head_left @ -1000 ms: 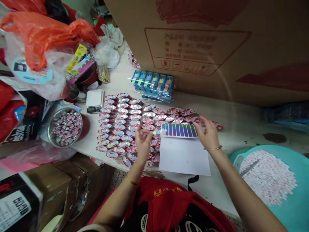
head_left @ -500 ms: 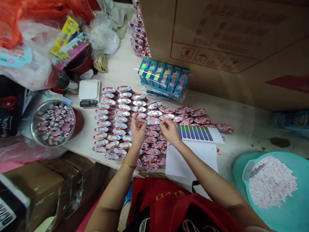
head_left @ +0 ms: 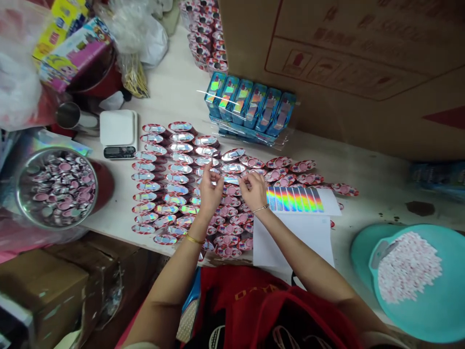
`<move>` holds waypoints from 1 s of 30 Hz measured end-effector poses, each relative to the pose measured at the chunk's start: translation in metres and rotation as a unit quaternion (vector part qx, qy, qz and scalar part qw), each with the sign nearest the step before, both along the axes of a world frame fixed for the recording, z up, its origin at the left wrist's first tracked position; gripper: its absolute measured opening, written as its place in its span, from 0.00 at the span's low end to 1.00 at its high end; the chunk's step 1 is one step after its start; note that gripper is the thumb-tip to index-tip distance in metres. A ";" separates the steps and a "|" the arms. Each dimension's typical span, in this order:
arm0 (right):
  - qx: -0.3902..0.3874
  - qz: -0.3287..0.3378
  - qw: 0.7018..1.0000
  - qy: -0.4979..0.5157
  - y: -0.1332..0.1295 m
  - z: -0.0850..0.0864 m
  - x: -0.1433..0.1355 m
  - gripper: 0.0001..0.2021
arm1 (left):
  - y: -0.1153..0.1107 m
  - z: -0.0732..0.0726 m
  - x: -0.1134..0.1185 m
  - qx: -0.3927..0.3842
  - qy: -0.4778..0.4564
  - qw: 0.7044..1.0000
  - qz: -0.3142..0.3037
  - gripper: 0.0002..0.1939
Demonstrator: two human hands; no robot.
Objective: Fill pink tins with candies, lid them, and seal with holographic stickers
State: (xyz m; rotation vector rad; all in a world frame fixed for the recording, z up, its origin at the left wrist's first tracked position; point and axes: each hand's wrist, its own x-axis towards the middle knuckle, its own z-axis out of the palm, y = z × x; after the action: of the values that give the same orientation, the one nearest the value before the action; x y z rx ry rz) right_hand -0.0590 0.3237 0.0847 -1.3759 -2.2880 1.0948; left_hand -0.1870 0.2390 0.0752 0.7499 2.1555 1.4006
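A narrow shiny sticker (head_left: pixel 231 179) lies between my hands, over the top of one of the small pink-and-red packs. My right hand (head_left: pixel 255 192) pinches its right end with bent fingers. At the left end, my left hand (head_left: pixel 211 193) has its thumb side against the sticker, with one finger raised. Rows of packs (head_left: pixel 178 168) stand around both hands; those on the left carry shiny strips, while several nearer ones show a pink oval top (head_left: pixel 230 201). Beside my right wrist is a sheet of rainbow-reflecting stickers (head_left: pixel 295 199), on white paper (head_left: pixel 292 240).
A steel bowl of small pink-and-silver pieces (head_left: pixel 65 186) and a white scale (head_left: pixel 118 128) are on the left. Blue boxes in clear wrap (head_left: pixel 250 106) stand before a large carton (head_left: pixel 345 53). At right is a turquoise basin (head_left: pixel 428 320) holding small whitish pieces.
The view has shifted closer and slightly to the right. My left hand has closed in on the sticker's left end. The sticker sheet now reflects bright rainbow colours.
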 end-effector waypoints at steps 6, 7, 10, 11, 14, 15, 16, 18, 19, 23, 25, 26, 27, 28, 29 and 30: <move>0.086 0.043 0.993 -0.070 -0.004 -0.007 -0.004 0.11 | 0.005 -0.005 -0.001 -0.098 0.155 0.983 -0.034 0.30; 0.095 0.048 0.992 -0.071 -0.005 -0.008 -0.004 0.12 | 0.006 -0.005 -0.001 -0.111 0.166 0.979 -0.039 0.30; 0.110 0.051 0.990 -0.069 -0.007 -0.011 -0.005 0.11 | 0.007 -0.006 0.001 -0.153 0.189 0.969 -0.052 0.30; 0.109 0.048 0.991 -0.064 -0.008 -0.013 -0.005 0.11 | 0.008 -0.006 0.002 -0.164 0.199 0.965 -0.055 0.30; 0.101 0.030 0.994 -0.036 -0.008 -0.015 -0.004 0.16 | 0.008 -0.006 -0.001 -0.177 0.231 0.956 -0.042 0.28; 0.099 0.026 0.995 -0.020 -0.007 -0.015 -0.003 0.19 | 0.007 -0.004 -0.003 -0.168 0.234 0.957 -0.029 0.26; 0.096 0.025 0.995 0.003 -0.006 -0.014 -0.001 0.22 | 0.005 -0.001 -0.005 -0.150 0.231 0.961 -0.014 0.24; 0.088 0.022 0.994 0.064 -0.005 -0.010 0.004 0.22 | -0.001 0.011 -0.009 -0.091 0.200 0.975 0.009 0.15; 0.079 0.013 0.992 0.095 -0.006 -0.006 0.007 0.20 | -0.006 0.019 -0.009 -0.058 0.170 0.984 0.013 0.12; 0.009 -0.034 0.987 0.155 -0.012 0.012 0.017 0.16 | -0.024 0.051 0.001 0.032 -0.038 0.999 0.005 0.09; -0.034 -0.019 0.986 0.161 -0.018 0.017 0.020 0.14 | -0.029 0.056 0.010 0.040 -0.137 0.990 0.019 0.09; -0.051 -0.008 0.985 0.163 -0.021 0.017 0.021 0.13 | -0.031 0.055 0.015 0.035 -0.171 0.984 0.035 0.09; -0.063 -0.001 0.985 0.164 -0.024 0.017 0.021 0.13 | -0.032 0.051 0.018 0.026 -0.193 0.979 0.053 0.09; -0.067 0.000 0.985 0.160 -0.026 0.016 0.022 0.13 | -0.032 0.046 0.020 0.015 -0.204 0.976 0.070 0.09; -0.064 -0.001 0.986 0.153 -0.028 0.014 0.022 0.13 | -0.032 0.039 0.021 0.004 -0.203 0.976 0.082 0.08; -0.052 -0.002 0.989 0.139 -0.029 0.012 0.022 0.13 | -0.031 0.032 0.022 -0.008 -0.188 0.978 0.086 0.08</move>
State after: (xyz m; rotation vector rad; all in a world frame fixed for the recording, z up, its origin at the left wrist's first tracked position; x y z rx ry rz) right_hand -0.0369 0.2951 0.0963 -1.1771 -2.0552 1.3285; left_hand -0.1652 0.2076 0.1075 0.2660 1.9641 1.4713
